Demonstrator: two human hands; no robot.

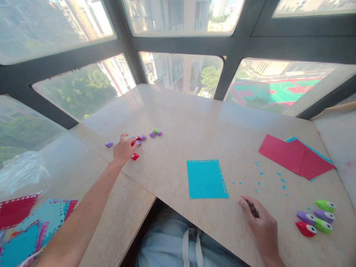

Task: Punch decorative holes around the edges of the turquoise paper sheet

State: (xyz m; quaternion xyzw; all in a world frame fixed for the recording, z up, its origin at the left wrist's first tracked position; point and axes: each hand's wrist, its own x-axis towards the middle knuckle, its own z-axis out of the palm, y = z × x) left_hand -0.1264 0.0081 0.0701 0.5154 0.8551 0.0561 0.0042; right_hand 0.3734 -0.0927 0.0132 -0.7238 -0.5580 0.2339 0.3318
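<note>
My left hand [124, 149] reaches to the far left of the table. Its thumb and forefinger close around a small red craft punch [132, 143] with an eye, in a cluster of purple and red ones; the fingers partly hide it. Another red punch [135, 157] lies just below the fingertips, and a purple punch [108, 144] to the left. My right hand [258, 222] rests on the table, loosely curled, with nothing visible in it. Beside it lies a blue paper square [208, 180], with rows of punched holes along its top and right edges.
Several green, purple and red punches [315, 218] sit at the right. Red sheets [296, 155] overlap blue paper behind them. Blue paper bits [259, 183] are scattered nearby. Green and purple punches [155, 132] stand farther back. Punched papers [20, 241] and clear plastic [23, 172] lie at left.
</note>
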